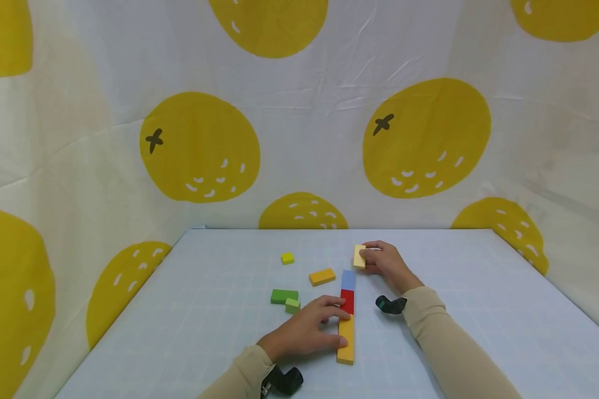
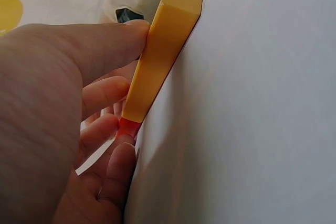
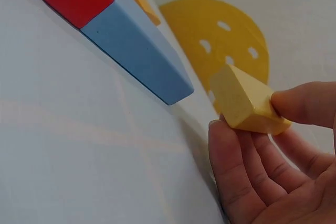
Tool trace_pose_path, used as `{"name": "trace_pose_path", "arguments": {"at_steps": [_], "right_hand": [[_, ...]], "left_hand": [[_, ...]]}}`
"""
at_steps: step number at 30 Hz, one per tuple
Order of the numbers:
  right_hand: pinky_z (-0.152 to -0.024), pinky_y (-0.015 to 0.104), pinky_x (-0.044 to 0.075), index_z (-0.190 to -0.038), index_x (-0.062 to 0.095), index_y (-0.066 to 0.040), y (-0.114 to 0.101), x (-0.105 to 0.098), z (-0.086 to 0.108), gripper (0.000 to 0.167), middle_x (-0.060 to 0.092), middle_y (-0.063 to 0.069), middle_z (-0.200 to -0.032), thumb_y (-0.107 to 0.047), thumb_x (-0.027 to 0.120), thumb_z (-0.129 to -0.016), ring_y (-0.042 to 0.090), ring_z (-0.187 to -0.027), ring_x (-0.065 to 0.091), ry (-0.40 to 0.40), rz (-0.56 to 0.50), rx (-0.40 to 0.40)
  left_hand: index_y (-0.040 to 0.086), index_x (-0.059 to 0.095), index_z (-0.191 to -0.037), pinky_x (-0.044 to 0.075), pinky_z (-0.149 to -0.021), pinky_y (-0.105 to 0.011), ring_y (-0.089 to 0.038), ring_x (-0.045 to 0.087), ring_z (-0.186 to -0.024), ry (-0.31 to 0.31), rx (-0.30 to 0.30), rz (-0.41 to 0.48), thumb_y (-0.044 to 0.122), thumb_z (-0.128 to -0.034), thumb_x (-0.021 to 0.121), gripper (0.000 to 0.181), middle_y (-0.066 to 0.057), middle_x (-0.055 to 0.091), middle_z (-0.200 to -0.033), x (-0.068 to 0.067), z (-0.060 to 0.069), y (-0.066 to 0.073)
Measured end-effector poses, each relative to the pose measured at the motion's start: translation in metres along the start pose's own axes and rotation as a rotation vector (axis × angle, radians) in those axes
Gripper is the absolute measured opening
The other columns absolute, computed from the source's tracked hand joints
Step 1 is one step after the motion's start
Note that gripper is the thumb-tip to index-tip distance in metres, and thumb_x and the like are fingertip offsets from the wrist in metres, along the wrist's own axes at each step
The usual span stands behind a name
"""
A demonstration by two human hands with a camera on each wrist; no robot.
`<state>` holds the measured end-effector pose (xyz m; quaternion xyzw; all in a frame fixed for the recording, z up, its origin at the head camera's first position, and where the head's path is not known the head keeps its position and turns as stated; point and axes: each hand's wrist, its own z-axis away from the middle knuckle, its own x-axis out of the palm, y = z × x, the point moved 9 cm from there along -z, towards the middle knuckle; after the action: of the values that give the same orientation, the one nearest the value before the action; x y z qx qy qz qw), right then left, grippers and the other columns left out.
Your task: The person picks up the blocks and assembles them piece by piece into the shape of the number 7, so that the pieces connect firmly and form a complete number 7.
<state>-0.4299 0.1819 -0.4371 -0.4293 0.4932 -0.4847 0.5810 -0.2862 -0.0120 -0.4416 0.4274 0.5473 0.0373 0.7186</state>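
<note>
Four-sided wooden blocks form a straight row on the table: a long orange block (image 1: 346, 349) nearest me, a red block (image 1: 348, 302) beyond it and a blue block (image 1: 348, 280) at the far end. My left hand (image 1: 309, 327) rests over the row from the left, thumb touching the orange block and fingertips near the orange-red joint. Just past the blue end, my right hand (image 1: 386, 263) pinches a cream block (image 3: 247, 103) between thumb and fingers. In the right wrist view that block is held apart from the blue block (image 3: 139, 48).
Left of the row lie a shorter orange block (image 1: 322, 276), a green block (image 1: 283, 296), a small light-green block (image 1: 292, 306) and a small yellow block (image 1: 287, 258). A patterned curtain (image 1: 309, 138) hangs behind the pale table (image 1: 204, 332).
</note>
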Motion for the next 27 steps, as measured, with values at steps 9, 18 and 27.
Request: {"name": "trace_pose_path", "arguments": {"at_steps": [9,18,27], "right_hand": [[-0.082,0.033,0.058,-0.137,0.05,-0.002,0.0,0.003,-0.005,0.049,0.055,0.021,-0.13,-0.025,0.066,-0.097,0.027,-0.098,0.064,-0.013,-0.02,-0.01],[-0.078,0.034,0.059,-0.135,0.052,0.002,-0.001,0.007,-0.012,0.046,0.059,0.023,-0.125,-0.019,0.066,-0.096,0.022,-0.089,0.067,-0.01,-0.024,-0.044],[-0.078,0.034,0.059,-0.135,0.052,0.001,-0.001,0.01,-0.013,0.046,0.058,0.022,-0.125,-0.02,0.066,-0.097,0.024,-0.088,0.067,-0.013,-0.007,-0.049]], "left_hand": [[0.044,0.067,-0.122,0.044,-0.106,-0.045,-0.01,0.041,-0.132,-0.002,-0.002,0.015,0.053,-0.0849,0.075,0.039,0.022,0.045,-0.143,-0.001,0.001,0.002],[0.043,0.067,-0.122,0.042,-0.107,-0.047,-0.01,0.041,-0.132,-0.008,0.005,0.027,0.054,-0.086,0.074,0.039,0.021,0.045,-0.143,0.0,0.0,0.001],[0.045,0.066,-0.122,0.043,-0.106,-0.049,-0.011,0.041,-0.133,0.0,0.012,0.011,0.056,-0.0858,0.073,0.039,0.022,0.044,-0.143,0.001,-0.001,-0.002]]}}
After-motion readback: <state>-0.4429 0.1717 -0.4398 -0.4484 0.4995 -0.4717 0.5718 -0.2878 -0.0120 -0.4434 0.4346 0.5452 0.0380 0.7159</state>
